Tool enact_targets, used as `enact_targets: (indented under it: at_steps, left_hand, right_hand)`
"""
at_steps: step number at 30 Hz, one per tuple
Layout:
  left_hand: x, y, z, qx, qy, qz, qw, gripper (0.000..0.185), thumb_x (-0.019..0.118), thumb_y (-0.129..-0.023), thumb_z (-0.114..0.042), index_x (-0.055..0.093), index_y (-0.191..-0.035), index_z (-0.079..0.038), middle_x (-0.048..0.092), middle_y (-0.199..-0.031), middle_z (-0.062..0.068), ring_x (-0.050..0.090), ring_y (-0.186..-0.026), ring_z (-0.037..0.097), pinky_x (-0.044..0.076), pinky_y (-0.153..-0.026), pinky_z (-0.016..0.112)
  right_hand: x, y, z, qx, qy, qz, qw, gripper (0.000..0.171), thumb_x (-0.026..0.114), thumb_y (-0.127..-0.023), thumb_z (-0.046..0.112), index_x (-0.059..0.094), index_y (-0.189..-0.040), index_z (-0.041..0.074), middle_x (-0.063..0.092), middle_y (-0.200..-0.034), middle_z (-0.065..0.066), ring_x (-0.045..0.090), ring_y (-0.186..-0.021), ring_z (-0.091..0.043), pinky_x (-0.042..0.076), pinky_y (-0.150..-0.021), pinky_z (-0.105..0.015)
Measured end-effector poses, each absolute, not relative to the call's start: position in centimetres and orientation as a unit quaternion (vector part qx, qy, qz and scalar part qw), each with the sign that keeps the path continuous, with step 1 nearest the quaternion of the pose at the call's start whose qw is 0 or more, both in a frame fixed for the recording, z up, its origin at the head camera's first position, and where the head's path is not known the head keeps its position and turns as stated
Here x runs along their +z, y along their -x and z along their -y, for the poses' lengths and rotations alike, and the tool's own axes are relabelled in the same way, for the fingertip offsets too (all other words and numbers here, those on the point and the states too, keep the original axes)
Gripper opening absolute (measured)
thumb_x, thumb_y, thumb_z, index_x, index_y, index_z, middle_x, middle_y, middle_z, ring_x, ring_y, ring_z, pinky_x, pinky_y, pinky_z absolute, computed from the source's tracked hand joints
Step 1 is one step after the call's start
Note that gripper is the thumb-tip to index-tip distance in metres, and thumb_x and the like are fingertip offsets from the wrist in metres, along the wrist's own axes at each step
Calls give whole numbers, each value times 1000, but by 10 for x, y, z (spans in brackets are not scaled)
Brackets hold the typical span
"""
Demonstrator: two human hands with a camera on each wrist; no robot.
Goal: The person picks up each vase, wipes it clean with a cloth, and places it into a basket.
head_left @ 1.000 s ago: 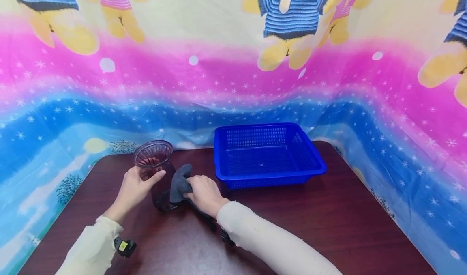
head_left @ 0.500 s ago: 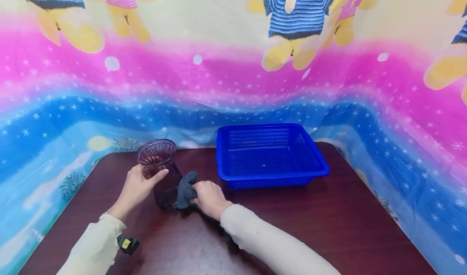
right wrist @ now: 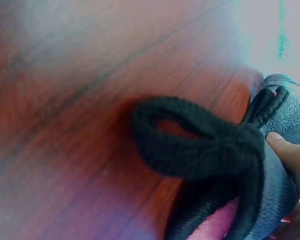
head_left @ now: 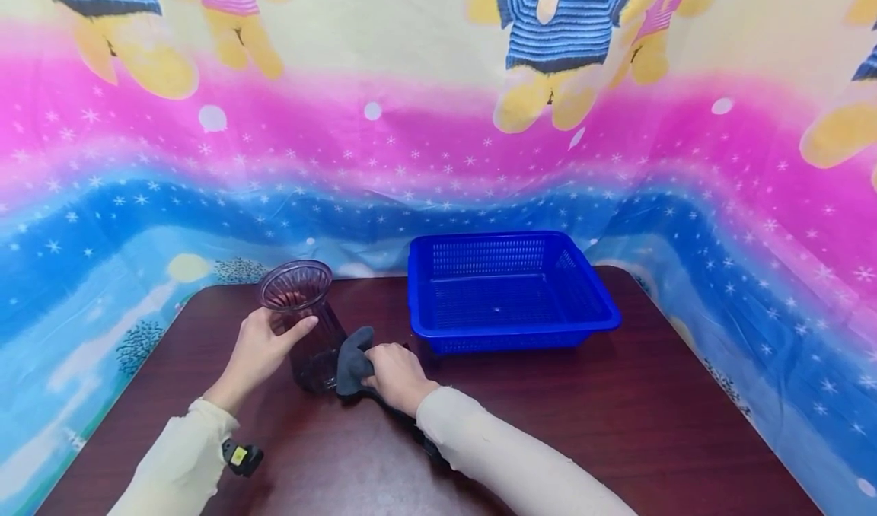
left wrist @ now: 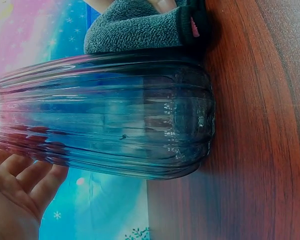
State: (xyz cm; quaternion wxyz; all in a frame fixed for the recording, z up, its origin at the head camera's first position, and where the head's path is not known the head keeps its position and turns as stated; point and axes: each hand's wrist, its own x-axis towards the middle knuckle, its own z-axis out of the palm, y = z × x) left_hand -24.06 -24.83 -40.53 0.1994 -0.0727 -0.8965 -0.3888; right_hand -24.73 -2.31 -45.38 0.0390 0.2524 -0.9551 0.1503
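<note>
Left of basket [head_left: 514, 341]: left hand [head_left: 255, 348] grips vase [head_left: 320, 341] at neck, right hand [head_left: 399, 375] pinches cloth [head_left: 353, 364]; vase probably slick, fragile, best held there.

Pink-and-blue snowflake-patterned cloth [head_left: 438, 139] behind and beside a glossy reddish-brown table [head_left: 651, 409].

Table [head_left: 562, 417]: dark reddish-brown, wood-grained, glossy, with rounded far corners.
Basket [head_left: 510, 341]: blue plastic, perforated walls, upright near the table's far edge, right of centre.
Backdrop [head_left: 425, 147]: creased printed cloth, cream above pink above blue.
Printed figures [head_left: 558, 33]: yellow, in striped tops, cut off at the top.
</note>
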Motion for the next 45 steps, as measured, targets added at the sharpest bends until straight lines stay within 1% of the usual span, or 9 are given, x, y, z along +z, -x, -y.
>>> enact_targets:
  at_steps: [6,12,16,25,31,33,37,39,45]
  left_hand:
    - [-407,242,249,-387,77,896,202,34,74,-92,-35,70,-113,-8,78,-108,14,67,-94,1,48,-80,13]
    - [-409,242,250,-390,82,893,209,36,74,-92,-33,70,-115,-6,77,-108,16,68,-92,0,47,-78,9]
    - [-409,243,249,-391,85,892,212,35,75,-92,-32,70,-114,-6,78,-106,16,62,-89,-10,46,-77,8]
    - [-407,242,249,-396,81,890,210,34,75,-91,-32,71,-114,-7,77,-108,16,60,-89,-13,49,-78,11]
    - [-408,242,249,-395,77,892,207,34,75,-91,-33,71,-113,-7,77,-108,15,56,-86,-20,49,-78,12]
    - [-408,242,249,-396,76,892,207,35,75,-91,-33,71,-114,-7,77,-108,16,59,-87,-17,49,-77,12]
    - [-408,242,249,-395,77,892,207,35,75,-92,-33,70,-114,-6,77,-108,17,70,-92,5,50,-77,13]
    - [-408,241,249,-394,79,892,207,34,75,-92,-32,70,-113,-6,77,-107,16,72,-93,11,49,-77,13]
    - [-408,242,249,-396,82,891,207,34,75,-92,-32,71,-113,-7,77,-106,15,67,-89,-2,48,-76,11]
  right_hand:
    - [-453,248,23,162,-248,955,29,16,84,-82,29,69,-81,21,67,-74,7,60,-70,-9,47,-59,-28]
    - [-448,249,23,174,-244,954,18,16,84,-82,28,69,-79,21,64,-70,8,58,-67,-9,45,-58,-29]
    - [-446,250,21,177,-244,953,15,15,84,-82,28,71,-81,21,63,-69,9,55,-66,-8,43,-58,-28]
    - [-435,248,21,195,-252,947,27,15,84,-83,31,74,-88,20,71,-76,6,55,-65,-8,41,-57,-26]
    - [-425,248,23,211,-251,944,25,20,83,-84,32,77,-98,19,76,-87,5,60,-71,-9,46,-62,-26]
    - [-420,247,24,217,-251,943,27,22,83,-85,32,77,-100,18,76,-89,4,61,-72,-9,47,-63,-26]
    - [-414,246,25,222,-248,943,28,23,82,-85,32,76,-102,17,76,-91,4,63,-73,-11,47,-63,-26]
    - [-411,246,25,224,-246,943,27,24,81,-86,32,75,-102,16,76,-92,3,65,-76,-12,49,-65,-27]
    - [-405,248,26,229,-246,941,39,22,81,-86,32,74,-100,16,77,-93,1,68,-79,-15,52,-67,-30]
